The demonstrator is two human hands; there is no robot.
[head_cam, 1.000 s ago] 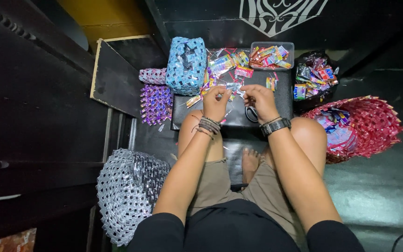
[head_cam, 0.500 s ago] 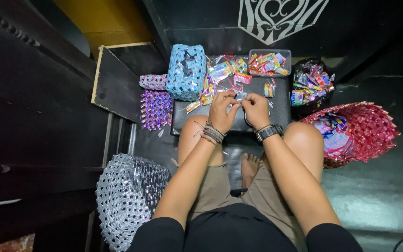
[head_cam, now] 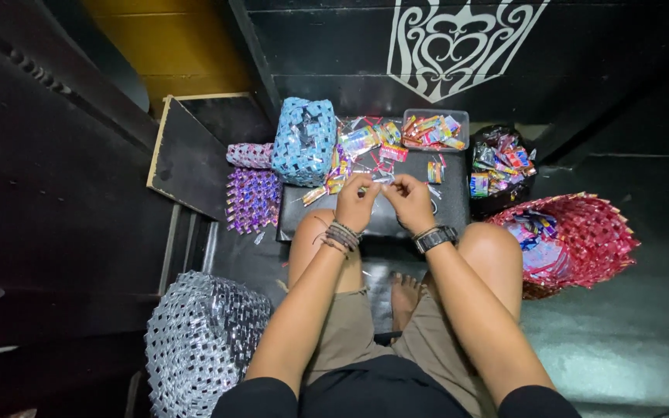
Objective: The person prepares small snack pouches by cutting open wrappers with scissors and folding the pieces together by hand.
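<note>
Head view: left hand [head_cam: 356,204] and right hand [head_cam: 409,203] are raised close together over the black board [head_cam: 373,220], wrists bent, fingertips facing. Both pinch a small thin strip [head_cam: 382,180] between them; it is pale, shiny, too small to tell more. Loose wrappers [head_cam: 369,143] lie just beyond the hands. Blue woven bag [head_cam: 303,141] sits beyond the left hand, red basket [head_cam: 582,236] off to the right.
</note>
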